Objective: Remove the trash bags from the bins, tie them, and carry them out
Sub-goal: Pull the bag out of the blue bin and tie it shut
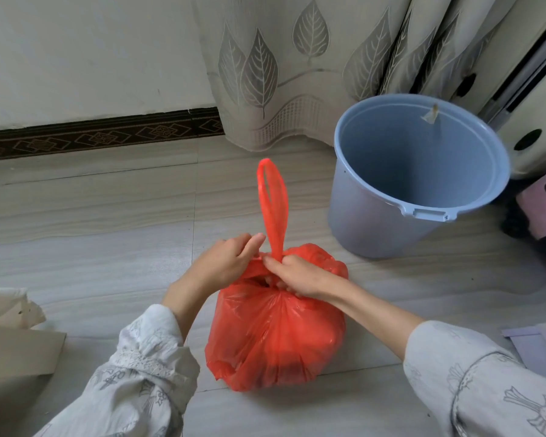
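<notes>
A full red trash bag (pixel 275 339) sits on the pale floor in the middle of the view. One of its handle loops (pixel 273 200) stands straight up from the gathered neck. My left hand (pixel 224 263) pinches the bag's plastic at the left of the neck. My right hand (pixel 297 275) grips the neck itself, fingers curled into the gathered plastic. To the upper right stands a light blue bin (pixel 375 228), upright, with no bag inside it and a small scrap stuck at its far rim.
A leaf-patterned curtain (pixel 297 74) hangs behind the bin down to the floor. A white appliance (pixel 533 89) stands at the far right, with pinkish items (pixel 539 209) below it. Torn cardboard (pixel 10 335) lies at the left edge, papers (pixel 536 345) at the right edge.
</notes>
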Demonstrator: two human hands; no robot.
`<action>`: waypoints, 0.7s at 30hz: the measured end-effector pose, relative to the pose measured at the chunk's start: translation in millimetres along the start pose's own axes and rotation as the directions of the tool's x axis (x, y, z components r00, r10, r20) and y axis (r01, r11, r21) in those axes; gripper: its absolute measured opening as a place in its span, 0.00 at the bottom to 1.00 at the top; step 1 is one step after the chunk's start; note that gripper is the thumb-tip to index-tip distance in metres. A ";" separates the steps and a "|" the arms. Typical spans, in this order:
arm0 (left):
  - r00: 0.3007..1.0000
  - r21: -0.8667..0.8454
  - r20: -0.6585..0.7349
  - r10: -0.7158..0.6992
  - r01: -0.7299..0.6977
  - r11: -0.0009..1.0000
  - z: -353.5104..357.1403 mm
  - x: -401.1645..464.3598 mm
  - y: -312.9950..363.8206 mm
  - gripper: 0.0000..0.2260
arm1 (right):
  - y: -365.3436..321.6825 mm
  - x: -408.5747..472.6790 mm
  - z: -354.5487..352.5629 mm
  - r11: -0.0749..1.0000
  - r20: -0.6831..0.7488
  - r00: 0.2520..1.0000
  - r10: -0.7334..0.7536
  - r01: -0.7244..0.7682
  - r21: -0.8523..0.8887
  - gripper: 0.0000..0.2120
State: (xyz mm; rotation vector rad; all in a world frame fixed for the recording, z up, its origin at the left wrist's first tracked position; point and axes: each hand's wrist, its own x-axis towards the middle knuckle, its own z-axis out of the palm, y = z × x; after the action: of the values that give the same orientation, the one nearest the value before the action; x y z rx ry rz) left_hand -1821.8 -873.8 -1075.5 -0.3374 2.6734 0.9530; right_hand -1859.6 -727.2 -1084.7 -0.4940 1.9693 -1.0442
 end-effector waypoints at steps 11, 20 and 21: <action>0.996 -0.444 -0.074 0.047 -0.075 0.893 -12.4 -7.4 18.9 0.27 | 18.8 5.0 -24.0 0.935 -0.083 0.995 -0.054 0.080 0.346 0.16; 0.999 -0.567 -0.023 0.039 -0.045 0.823 3.7 0.7 -4.3 0.06 | 29.5 -2.1 -40.4 0.935 0.064 0.998 0.000 -0.023 0.355 0.08; 0.997 -0.548 -0.037 0.068 -0.078 0.833 12.5 2.0 -3.5 0.09 | 26.2 -4.6 -43.6 0.984 0.067 0.998 -0.017 0.004 0.180 0.07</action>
State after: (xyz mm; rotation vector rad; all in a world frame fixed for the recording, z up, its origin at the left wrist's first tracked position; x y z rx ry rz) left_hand -1820.3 -868.6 -1087.5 -0.3576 2.3829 1.7498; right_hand -1891.6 -687.7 -1090.5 -0.4357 1.7944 -1.1835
